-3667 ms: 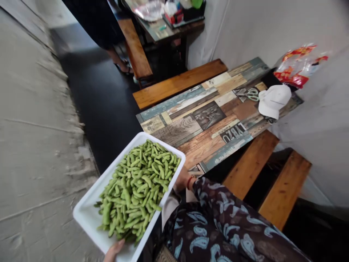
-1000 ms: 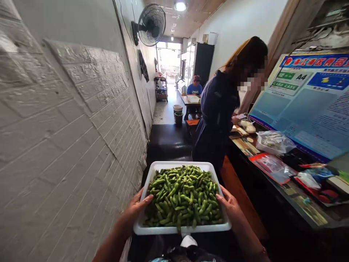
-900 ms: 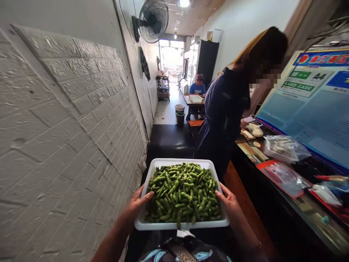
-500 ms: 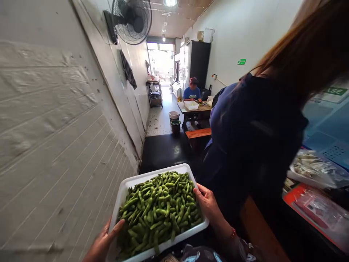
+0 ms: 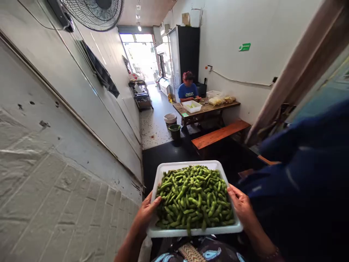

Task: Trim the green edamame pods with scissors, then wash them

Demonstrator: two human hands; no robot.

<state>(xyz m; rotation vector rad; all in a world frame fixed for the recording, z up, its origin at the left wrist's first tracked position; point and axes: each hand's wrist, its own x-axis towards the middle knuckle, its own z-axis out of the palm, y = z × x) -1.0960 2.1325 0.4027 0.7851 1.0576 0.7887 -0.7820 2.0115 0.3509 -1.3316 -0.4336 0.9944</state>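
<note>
A pale panelled wall [image 5: 109, 120] runs along the left, a wire-caged fan [image 5: 89, 12] high on it. Daylight glares through the far doorway [image 5: 140, 56]. On the right, a wooden table [image 5: 209, 108] and reddish-brown bench [image 5: 220, 134] stand by a white wall [image 5: 226, 25]; the floor [image 5: 152, 125] is speckled far off, black near.

Head camera looks forward, down over the tray [image 5: 171, 233].

The left hand [image 5: 147, 211] grips the left side of the white tray [image 5: 218, 230], its thumb over the rim and angled inward. The right hand [image 5: 241, 204] clasps the opposite side (most of its fingers are hidden behind the tray). Both forearms [image 5: 257, 233] slant in from the tray's near side, spread wider than it.
</note>
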